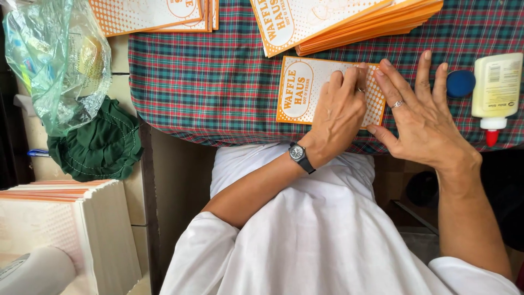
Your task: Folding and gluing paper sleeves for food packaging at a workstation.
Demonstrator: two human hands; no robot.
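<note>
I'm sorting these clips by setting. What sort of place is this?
Probably a small hand-assembly workspace for paper packaging: stacks of orange printed paper bags on a plaid-covered table, a glue bottle, and both hands pressing one bag flat.

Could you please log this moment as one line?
left hand: pressing paper bag | right hand: flat on bag edge | glue bottle: lying right

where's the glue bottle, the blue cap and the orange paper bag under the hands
glue bottle [498, 84], head view, middle of its pale yellow body
blue cap [460, 83], head view, centre of its top
orange paper bag [303, 90], head view, uncovered left part
</note>
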